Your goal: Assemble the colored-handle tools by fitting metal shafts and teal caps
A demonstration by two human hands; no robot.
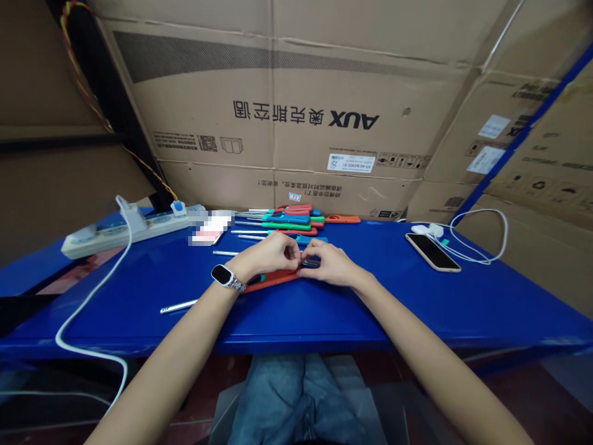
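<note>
My left hand (277,252), with a watch on its wrist, has its fingers curled into a pinch over the table; what they grip is hidden. Close beside it, my right hand (334,266) has its fingertips closed around a small dark piece (311,262). Beneath both hands lies an orange-handled long-necked lighter (273,282); its metal tube (178,306) sticks out to the left beyond my forearm. Another metal tube (225,253) shows just behind my left hand. Whether the dark piece joins the orange handle I cannot tell.
Several long-necked lighters (290,225) with red, blue, green and orange handles lie piled at the back of the blue table (370,315). A phone (433,252) and white cable lie right. A power strip (134,230) stands left. Cardboard (301,74) walls the back.
</note>
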